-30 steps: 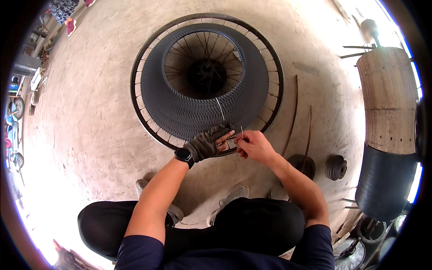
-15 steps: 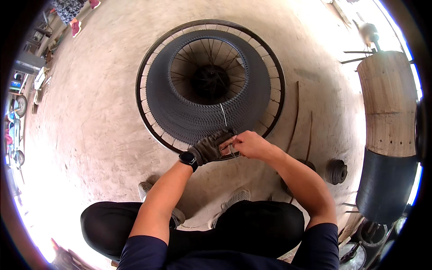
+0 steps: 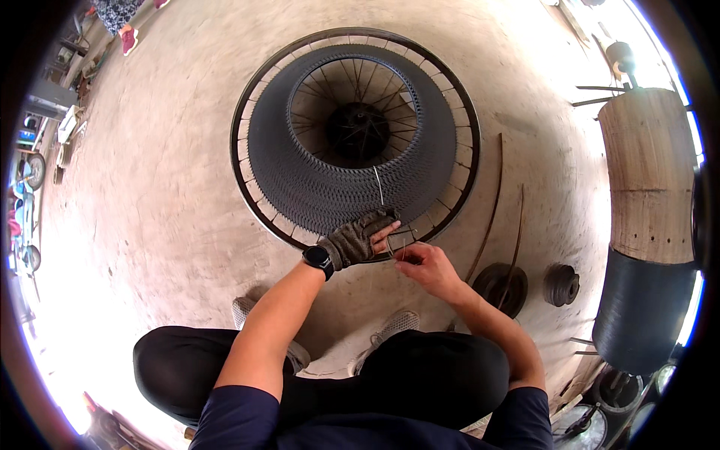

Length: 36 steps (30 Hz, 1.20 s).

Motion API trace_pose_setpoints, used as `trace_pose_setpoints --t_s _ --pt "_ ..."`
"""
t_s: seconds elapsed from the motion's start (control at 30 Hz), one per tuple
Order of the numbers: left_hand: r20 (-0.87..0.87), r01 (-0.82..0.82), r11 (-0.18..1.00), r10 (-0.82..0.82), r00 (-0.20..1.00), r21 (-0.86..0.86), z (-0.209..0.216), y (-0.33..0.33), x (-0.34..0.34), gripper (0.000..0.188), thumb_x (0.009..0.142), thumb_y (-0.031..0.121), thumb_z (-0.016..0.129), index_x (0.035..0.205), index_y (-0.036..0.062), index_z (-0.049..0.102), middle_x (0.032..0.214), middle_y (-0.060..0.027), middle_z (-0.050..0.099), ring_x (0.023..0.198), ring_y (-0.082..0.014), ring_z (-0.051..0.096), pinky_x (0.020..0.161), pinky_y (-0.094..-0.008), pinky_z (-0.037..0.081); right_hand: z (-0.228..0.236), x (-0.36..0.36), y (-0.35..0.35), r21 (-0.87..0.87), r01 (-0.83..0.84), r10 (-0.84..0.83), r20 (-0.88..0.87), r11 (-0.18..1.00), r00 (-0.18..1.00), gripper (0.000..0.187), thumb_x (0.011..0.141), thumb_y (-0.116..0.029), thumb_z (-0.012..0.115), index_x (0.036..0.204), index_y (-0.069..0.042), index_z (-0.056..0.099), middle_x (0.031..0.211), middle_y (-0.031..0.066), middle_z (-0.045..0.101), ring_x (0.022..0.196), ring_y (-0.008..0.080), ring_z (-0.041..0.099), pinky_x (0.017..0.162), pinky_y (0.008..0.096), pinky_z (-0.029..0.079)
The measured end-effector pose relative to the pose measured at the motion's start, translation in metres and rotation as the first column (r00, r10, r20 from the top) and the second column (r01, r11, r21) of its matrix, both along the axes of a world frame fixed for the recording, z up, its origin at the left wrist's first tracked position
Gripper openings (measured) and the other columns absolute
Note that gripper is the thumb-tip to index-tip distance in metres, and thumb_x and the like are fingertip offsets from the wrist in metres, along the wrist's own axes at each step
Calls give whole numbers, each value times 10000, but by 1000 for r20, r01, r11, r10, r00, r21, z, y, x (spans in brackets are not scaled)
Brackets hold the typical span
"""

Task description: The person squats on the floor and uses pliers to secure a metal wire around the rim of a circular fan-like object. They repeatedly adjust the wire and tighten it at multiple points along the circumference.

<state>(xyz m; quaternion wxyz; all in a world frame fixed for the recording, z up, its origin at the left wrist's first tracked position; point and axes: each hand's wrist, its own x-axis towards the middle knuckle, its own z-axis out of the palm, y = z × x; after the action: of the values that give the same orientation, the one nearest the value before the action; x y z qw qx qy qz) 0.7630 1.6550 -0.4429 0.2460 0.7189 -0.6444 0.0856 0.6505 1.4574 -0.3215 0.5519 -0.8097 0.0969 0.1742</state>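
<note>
A big dark coil of closely wound strip with a toothed-looking surface lies on a wire-spoked reel, whose dark round rim surrounds it. Over the coil's near side runs a short white tie. My left hand, in a dark brown glove with bare fingertips, rests at the coil's near edge, fingers curled on a thin wire. The wire makes a small loop between both hands. Just right of it, my bare right hand pinches the wire's lower part. How the wire's ends run is too fine to make out.
Two thin dark rods lie on the floor at the right, near a dark disc and a small grooved spool. A large wooden and black roller stands far right. Another person's shoe shows at top left.
My right hand has moved down and slightly right, away from the left fingers, and the wire loop between them now shows. My left hand has barely shifted.
</note>
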Motion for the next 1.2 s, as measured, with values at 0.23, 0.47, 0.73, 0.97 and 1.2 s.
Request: trace_pose_setpoints --t_s 0.23,0.47,0.73,0.97,1.2 --pt "-179 -112 993 118 977 42 1 2 -4 483 945 172 541 1402 30 475 1475 -80 478 1333 -280 471 1109 -402 407 27 16 -4 -91 -20 30 108 996 994 131 781 21 679 904 7 721 766 117 633 682 222 637 614 328 502" --pt "-282 -132 991 120 952 -24 -5 0 -7 531 911 167 595 1416 48 480 1410 -120 523 1302 -314 499 1088 -411 429 38 49 1 -246 -49 151 415 968 897 144 772 61 670 895 5 722 758 126 635 701 282 634 627 357 513" --pt "-313 -189 971 135 940 -149 1 -7 -10 531 846 78 652 1360 33 525 1384 -150 536 1276 -342 523 1074 -421 438 29 68 -14 -333 -54 217 474 941 853 146 767 55 674 882 -16 728 788 120 664 737 301 654 654 365 536" --pt "-347 -237 971 209 914 -38 11 -7 -17 496 905 124 583 1385 30 500 1411 -155 508 1292 -341 510 1105 -432 400 18 75 -13 -340 -12 221 583 940 782 155 765 47 674 899 -16 721 798 105 664 708 292 654 628 357 545" --pt "-402 -383 920 318 858 -88 25 -9 -33 515 861 79 618 1363 32 513 1342 -195 541 1236 -385 520 1056 -441 437 12 85 -10 -317 31 175 598 948 782 143 779 35 700 906 -24 728 777 99 672 693 280 657 614 357 536"
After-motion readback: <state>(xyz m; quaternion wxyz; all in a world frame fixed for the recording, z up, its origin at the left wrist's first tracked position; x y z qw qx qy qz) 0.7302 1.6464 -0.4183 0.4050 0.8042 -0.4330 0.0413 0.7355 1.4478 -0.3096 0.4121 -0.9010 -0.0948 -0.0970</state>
